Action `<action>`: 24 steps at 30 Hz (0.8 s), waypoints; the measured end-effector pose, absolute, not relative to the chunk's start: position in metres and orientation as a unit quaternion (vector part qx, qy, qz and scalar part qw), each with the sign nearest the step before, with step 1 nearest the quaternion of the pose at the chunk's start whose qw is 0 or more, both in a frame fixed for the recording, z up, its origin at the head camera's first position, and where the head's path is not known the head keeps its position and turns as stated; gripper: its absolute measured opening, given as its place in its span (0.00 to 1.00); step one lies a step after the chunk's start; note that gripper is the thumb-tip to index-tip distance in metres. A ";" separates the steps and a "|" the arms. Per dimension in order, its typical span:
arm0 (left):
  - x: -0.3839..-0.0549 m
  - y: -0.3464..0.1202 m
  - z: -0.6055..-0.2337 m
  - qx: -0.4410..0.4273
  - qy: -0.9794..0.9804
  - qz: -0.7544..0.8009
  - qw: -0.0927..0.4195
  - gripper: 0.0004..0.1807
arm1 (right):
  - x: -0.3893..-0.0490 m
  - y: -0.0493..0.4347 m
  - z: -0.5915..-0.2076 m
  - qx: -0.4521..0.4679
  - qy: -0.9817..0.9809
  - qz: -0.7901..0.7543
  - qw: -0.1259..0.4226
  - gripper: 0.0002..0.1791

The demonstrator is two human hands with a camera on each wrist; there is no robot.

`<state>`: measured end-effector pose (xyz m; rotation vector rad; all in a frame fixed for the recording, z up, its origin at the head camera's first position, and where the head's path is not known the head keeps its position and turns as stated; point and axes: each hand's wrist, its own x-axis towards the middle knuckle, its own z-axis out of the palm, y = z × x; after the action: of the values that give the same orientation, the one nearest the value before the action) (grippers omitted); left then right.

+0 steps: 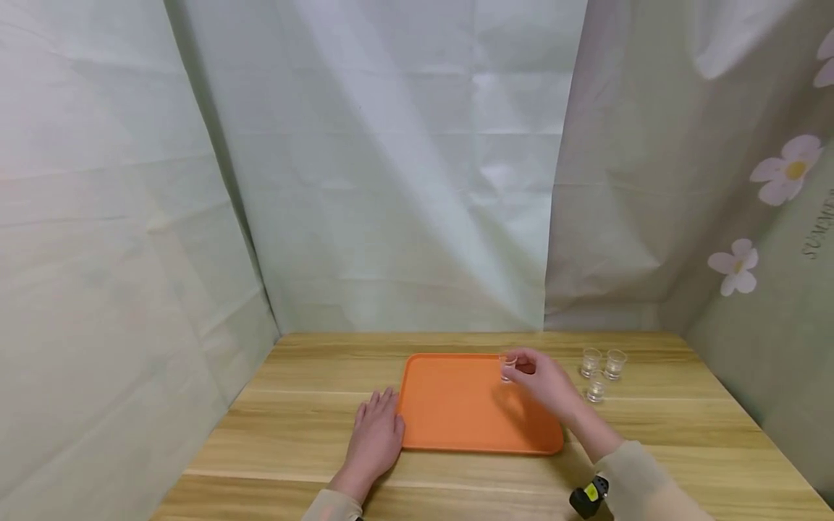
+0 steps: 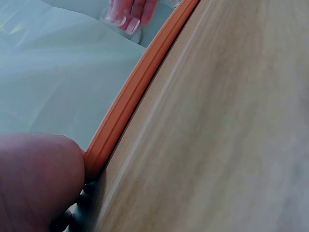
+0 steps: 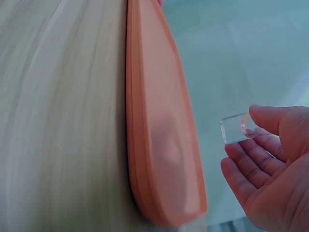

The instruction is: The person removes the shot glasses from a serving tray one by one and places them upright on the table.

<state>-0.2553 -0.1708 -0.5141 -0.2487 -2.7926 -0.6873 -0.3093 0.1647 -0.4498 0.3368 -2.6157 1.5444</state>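
An orange tray (image 1: 456, 405) lies on the wooden table. My left hand (image 1: 376, 436) rests at its left edge, fingers straight, the side of the hand touching the rim; the left wrist view shows part of this hand (image 2: 38, 179) against the tray's rim (image 2: 130, 87). Over the far right part of the tray, my right hand (image 1: 544, 380) pinches a small clear shot glass (image 1: 506, 367) between thumb and fingers. In the right wrist view the glass (image 3: 232, 129) is held above the tray (image 3: 166, 121), apart from it.
To the right of the tray stand three more clear shot glasses: one at the back left (image 1: 590, 362), one at the back right (image 1: 615, 364) and one in front (image 1: 596, 388). Pale curtains (image 1: 404, 181) hang behind the table and along both sides.
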 end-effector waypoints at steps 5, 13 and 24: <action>-0.256 -0.172 -0.515 -0.082 -0.959 -0.238 0.127 0.26 | -0.303 0.185 -0.447 0.114 -0.850 0.513 0.047 0.19; -0.255 -0.170 -0.517 -0.086 -0.959 -0.237 0.133 0.26 | -0.292 0.218 -0.451 0.105 -0.862 0.491 0.070 0.22; -0.256 -0.173 -0.524 -0.089 -0.954 -0.245 0.151 0.25 | -0.284 0.251 -0.455 0.096 -0.862 0.486 0.105 0.23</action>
<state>-0.2563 -0.1730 -0.5243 -0.2566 -2.7375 -0.7029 -0.2838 0.2515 -0.4546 0.2819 -2.5403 1.4337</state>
